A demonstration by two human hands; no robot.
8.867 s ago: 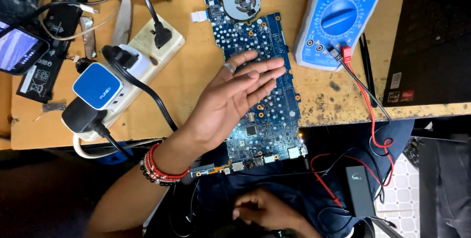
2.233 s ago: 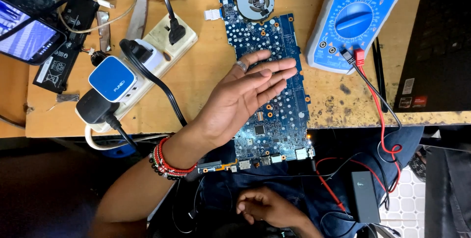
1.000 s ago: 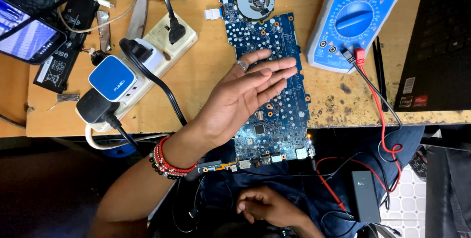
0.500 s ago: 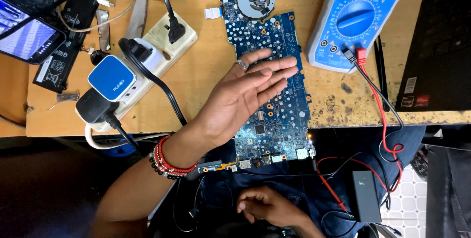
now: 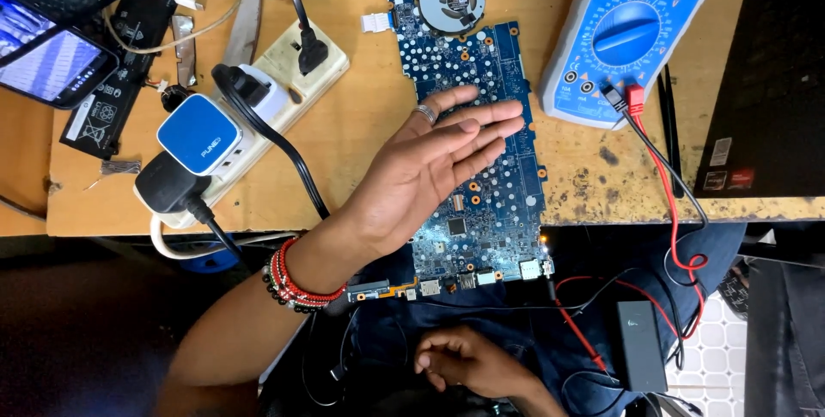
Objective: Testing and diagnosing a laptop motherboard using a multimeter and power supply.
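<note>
As half a second earlier, left hand point(image 5: 421, 180) flat, fingers point(image 5: 481, 129) spread over blue circuit board point(image 5: 481, 168), unmoved.

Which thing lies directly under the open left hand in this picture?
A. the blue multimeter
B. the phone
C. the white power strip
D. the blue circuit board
D. The left hand is spread open, palm up, over the blue circuit board, with its fingers across the middle of the board; the blue multimeter lies apart, further along the table.
</note>
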